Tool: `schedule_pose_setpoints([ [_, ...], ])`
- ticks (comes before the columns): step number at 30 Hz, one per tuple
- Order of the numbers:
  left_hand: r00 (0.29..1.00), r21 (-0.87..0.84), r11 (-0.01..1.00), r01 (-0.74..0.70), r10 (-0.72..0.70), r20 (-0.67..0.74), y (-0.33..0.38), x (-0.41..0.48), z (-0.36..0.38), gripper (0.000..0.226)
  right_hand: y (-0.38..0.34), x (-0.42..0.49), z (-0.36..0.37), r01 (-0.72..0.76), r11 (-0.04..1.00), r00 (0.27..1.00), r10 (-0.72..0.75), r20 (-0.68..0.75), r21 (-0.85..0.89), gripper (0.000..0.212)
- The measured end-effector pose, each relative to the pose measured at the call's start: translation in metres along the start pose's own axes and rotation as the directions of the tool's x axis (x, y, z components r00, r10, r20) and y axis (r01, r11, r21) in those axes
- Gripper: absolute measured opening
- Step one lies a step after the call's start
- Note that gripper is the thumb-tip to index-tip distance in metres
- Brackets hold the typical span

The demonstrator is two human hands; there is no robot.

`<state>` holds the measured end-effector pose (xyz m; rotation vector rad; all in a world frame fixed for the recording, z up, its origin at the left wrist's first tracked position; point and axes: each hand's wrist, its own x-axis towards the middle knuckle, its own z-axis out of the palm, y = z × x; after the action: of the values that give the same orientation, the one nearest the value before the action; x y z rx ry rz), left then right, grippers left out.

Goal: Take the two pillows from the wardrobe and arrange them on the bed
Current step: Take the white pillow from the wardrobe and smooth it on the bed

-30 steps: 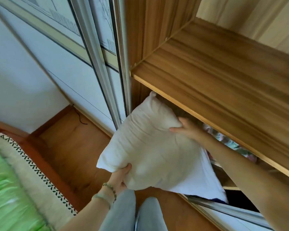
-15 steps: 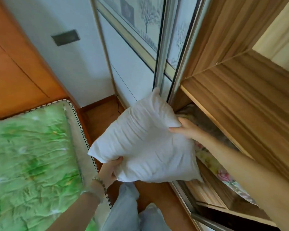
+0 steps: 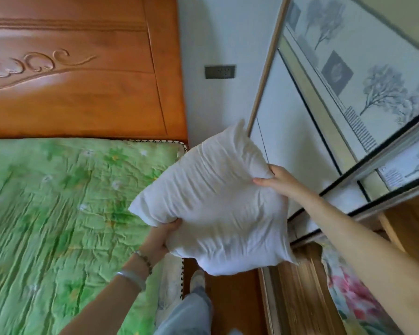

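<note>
A white pillow (image 3: pixel 218 201) hangs in mid-air at the centre of the view, held between both hands over the gap between the bed (image 3: pixel 58 213) and the wardrobe (image 3: pixel 298 293). The left hand (image 3: pixel 161 238) comes up from seven o'clock. Its grip is curled round the pillow's lower left edge, with the thumb in front and the fingers hidden behind. The right hand (image 3: pixel 278 181) reaches in from four o'clock and pinches the right edge, the cloth bunched under its thumb. The pillow's left corner shows over the bed's green flowered cover.

The wooden headboard (image 3: pixel 82 81) sits at ten o'clock, a wall socket (image 3: pixel 220 71) at twelve, and the wardrobe's sliding door (image 3: pixel 307 146) at two, printed with trees. At five o'clock, inside the wardrobe, lies flowered cloth (image 3: pixel 348 288) (pink blooms, blurred). Two bracelets (image 3: pixel 136 274) ring the left wrist.
</note>
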<state>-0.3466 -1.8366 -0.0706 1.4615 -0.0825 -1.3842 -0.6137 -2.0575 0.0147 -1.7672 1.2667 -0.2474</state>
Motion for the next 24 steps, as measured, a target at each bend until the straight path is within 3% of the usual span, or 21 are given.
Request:
schedule_pose_setpoints([
  [5,0.993,-0.057,0.997,-0.056,0.05,-0.105,0.055,0.03,-0.023,0.053,-0.062,0.079,0.009,0.08,0.996,0.995,-0.077,0.06,-0.043,0.032],
  [13,0.979,-0.182,0.975,-0.13,0.098,-0.176,0.113,0.062,-0.054,0.09,-0.146,0.191,0.022,0.174,0.983,0.963,-0.156,0.218,-0.064,0.043],
  [19,0.947,-0.217,0.944,-0.248,0.189,-0.258,0.146,0.079,-0.05,0.063,-0.191,0.289,0.037,0.236,0.971,0.908,-0.209,0.364,-0.031,0.037],
  [24,0.884,-0.197,0.918,-0.344,0.245,-0.398,0.17,0.087,-0.036,0.062,-0.231,0.369,0.064,0.344,0.938,0.82,-0.279,0.499,-0.041,0.038],
])
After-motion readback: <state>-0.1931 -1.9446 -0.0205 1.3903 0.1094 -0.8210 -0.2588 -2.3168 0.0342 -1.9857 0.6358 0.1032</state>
